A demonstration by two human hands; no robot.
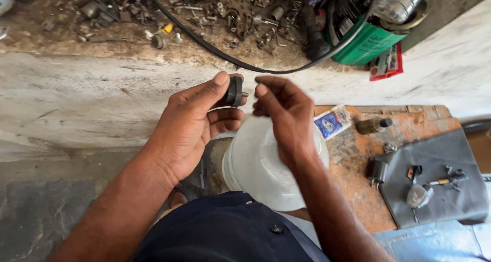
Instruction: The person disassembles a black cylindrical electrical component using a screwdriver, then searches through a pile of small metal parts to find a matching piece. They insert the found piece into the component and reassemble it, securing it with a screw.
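The left hand pinches a small black round plastic part between thumb and curled fingers, holding it up above a white translucent plastic dome-shaped container that sits by the person's lap. The right hand hovers just beside the part with its fingers bent and loosely gathered, its fingertips close to a short metal pin on the part's side; whether they touch it I cannot tell. To the right lie a worn orange board and a grey cloth with small tools.
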